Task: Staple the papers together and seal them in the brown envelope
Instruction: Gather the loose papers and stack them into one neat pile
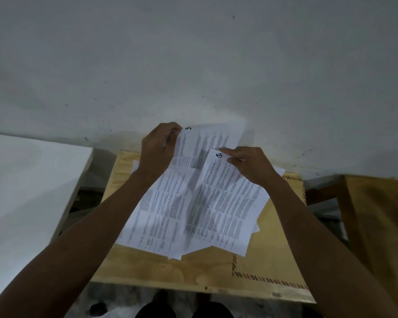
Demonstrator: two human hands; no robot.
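Now L hand [157,148] pinches papers [193,203] top corner; R hand [251,165] pinches sheet above envelope [274,260].

Dim, soft overall; wide-angle bending at edges; papers [193,203] motion-blurred mid.

Both bare forearms extend forward and converge toward centre. The left hand [157,148] is raised, fingers curled, pinching the top corner of a sheet [207,141]. The right hand [251,165] sits slightly lower, index finger extended, thumb and finger pinching another sheet [225,193].
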